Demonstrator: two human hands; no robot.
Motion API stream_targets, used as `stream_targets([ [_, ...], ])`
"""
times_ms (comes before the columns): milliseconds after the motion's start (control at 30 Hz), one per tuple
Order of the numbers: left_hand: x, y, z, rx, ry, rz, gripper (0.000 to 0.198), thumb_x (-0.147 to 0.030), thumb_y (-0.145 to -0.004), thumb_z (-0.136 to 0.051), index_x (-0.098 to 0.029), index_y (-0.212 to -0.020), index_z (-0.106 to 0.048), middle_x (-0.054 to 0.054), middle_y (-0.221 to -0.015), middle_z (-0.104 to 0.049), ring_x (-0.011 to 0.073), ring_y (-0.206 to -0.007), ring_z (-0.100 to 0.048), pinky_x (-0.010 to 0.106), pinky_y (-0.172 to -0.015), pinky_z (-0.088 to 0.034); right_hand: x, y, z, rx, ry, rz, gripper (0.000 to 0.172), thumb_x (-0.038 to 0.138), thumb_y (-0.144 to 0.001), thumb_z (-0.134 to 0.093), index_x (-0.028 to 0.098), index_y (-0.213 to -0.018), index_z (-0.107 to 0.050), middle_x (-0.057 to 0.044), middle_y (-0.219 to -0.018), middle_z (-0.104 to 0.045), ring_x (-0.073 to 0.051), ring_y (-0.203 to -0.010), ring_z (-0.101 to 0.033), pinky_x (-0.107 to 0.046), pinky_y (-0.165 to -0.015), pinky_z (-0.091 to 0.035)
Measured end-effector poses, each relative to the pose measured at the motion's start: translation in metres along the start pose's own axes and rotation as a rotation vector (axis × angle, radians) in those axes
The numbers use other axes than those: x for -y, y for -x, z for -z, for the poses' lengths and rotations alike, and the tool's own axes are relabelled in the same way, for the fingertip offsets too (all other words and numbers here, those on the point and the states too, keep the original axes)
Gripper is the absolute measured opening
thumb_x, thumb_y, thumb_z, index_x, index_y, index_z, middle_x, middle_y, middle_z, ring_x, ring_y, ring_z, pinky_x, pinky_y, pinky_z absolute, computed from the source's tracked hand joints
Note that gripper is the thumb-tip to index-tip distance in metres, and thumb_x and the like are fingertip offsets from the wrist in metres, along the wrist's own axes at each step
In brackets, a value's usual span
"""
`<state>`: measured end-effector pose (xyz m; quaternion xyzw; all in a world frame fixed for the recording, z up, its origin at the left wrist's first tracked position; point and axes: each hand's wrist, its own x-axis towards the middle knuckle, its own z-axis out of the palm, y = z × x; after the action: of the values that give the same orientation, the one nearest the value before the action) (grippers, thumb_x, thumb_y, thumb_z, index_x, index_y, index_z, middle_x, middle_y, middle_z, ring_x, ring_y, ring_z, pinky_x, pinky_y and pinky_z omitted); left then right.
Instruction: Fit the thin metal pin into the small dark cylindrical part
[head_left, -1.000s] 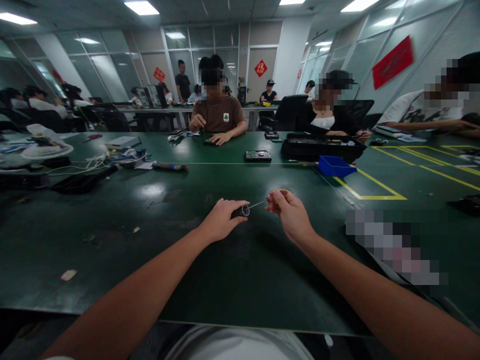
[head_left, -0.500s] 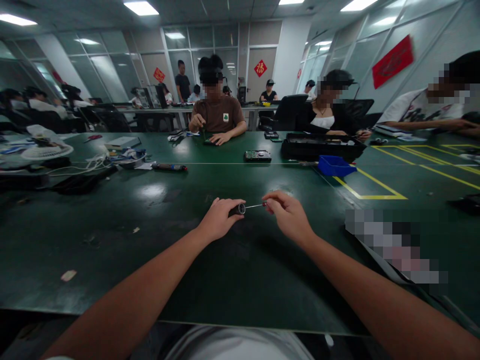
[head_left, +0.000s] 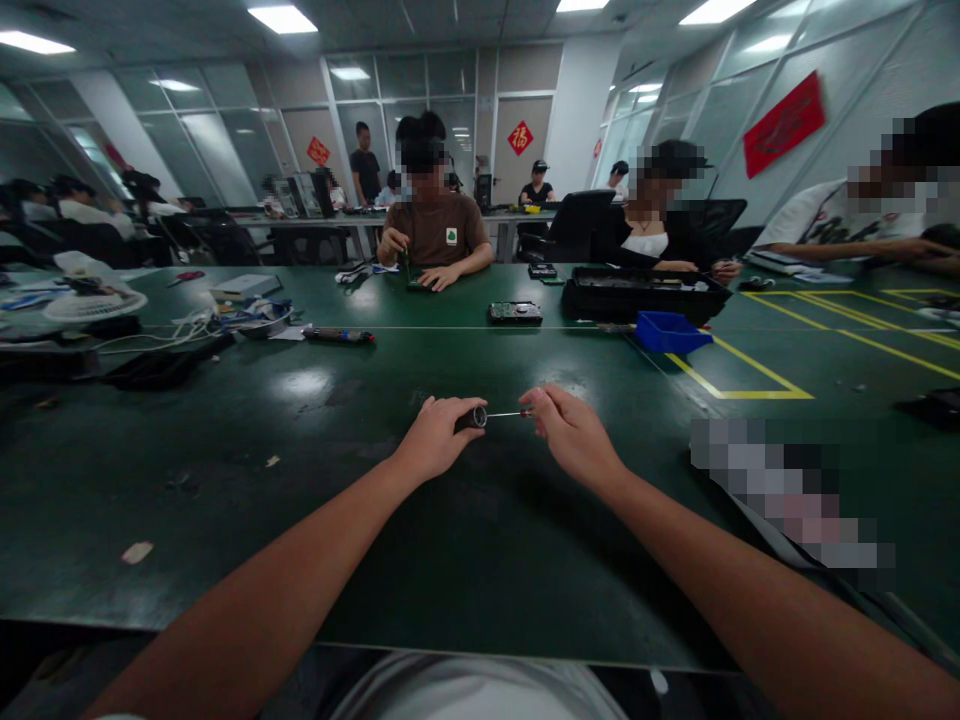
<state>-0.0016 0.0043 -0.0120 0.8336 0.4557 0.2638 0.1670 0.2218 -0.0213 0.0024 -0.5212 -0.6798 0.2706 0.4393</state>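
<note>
Gripping dark cylinder (head_left: 471, 418) in left hand (head_left: 435, 437), pinching thin red-ended tool (head_left: 505, 414) in right hand (head_left: 575, 430), keeping hands apart. Levelling tool between hands after slanting it second ago, seemingly aiming straighter at cylinder's open end. Leaving hard drive (head_left: 515, 314) beyond hands.

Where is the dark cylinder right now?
In the head view, the dark cylinder is in the left hand, just left of the thin metal rod.

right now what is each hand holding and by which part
The left hand holds a dark cylinder around its side, near the ring-shaped end; the right hand holds a thin screwdriver-like tool by its red handle end.
</note>
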Motion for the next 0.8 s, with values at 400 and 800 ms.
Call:
stream_targets([
  [400,-0.007,0.0,0.007,-0.042,-0.03,-0.045,0.04,-0.028,-0.094,-0.061,-0.028,-0.134,-0.058,0.005,-0.126,-0.067,0.0251,-0.12,-0.058,0.053,-0.114,-0.03,-0.01,-0.013,-0.008,-0.112,-0.842,-0.403,0.029,0.048,-0.079,-0.073,0.021,-0.074,-0.062,0.0,-0.064,-0.059,-0.016,-0.059,-0.056,-0.039,-0.074,-0.056],
  [800,-0.003,-0.002,0.004,0.017,0.021,0.02,0.034,-0.028,-0.091,-0.063,-0.024,-0.124,-0.062,0.007,-0.117,-0.068,0.0258,-0.109,-0.061,0.046,-0.1,-0.045,-0.016,-0.012,-0.011,-0.338,-0.58,-0.169,0.029,0.053,-0.083,-0.066,0.024,-0.084,-0.06,0.0,-0.073,-0.063,-0.016,-0.063,-0.057,-0.033,-0.064,-0.051],
])
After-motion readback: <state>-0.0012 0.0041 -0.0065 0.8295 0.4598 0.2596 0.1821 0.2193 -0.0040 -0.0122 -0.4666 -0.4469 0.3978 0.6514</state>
